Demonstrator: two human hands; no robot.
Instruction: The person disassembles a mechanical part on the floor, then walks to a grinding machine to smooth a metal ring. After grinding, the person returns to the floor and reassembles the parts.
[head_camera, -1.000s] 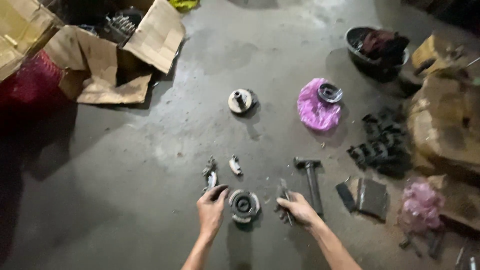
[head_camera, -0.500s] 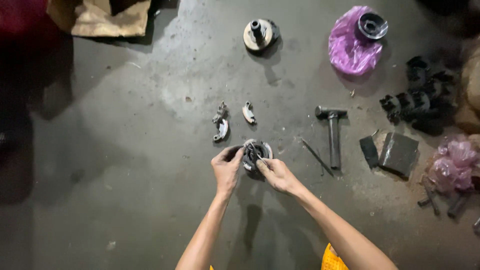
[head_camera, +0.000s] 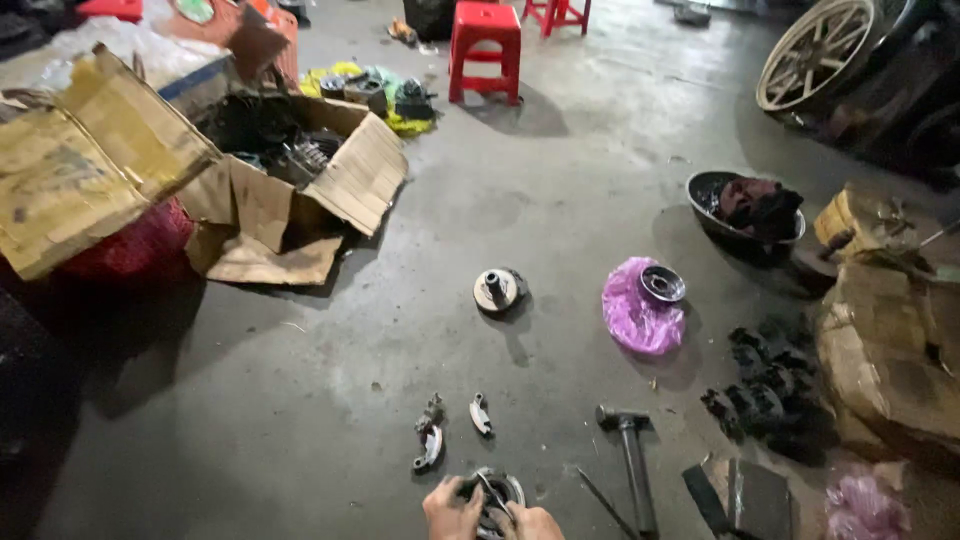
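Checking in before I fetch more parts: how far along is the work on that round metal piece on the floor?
Looks done: two curved shoes and one disc lie apart on the floor. In hand: both hands, left hand and right hand, grip the round metal part. Left: hammer lies untouched beside it; the part isn't visibly finished.

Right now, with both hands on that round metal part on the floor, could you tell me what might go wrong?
The small curved metal pieces lie loose on the concrete just beyond the left hand; a nudge could scatter them. The hammer and a thin rod lie close to the right hand, easy to knock. Both hands work a thin tool against the round metal part; a slip could pinch fingers.
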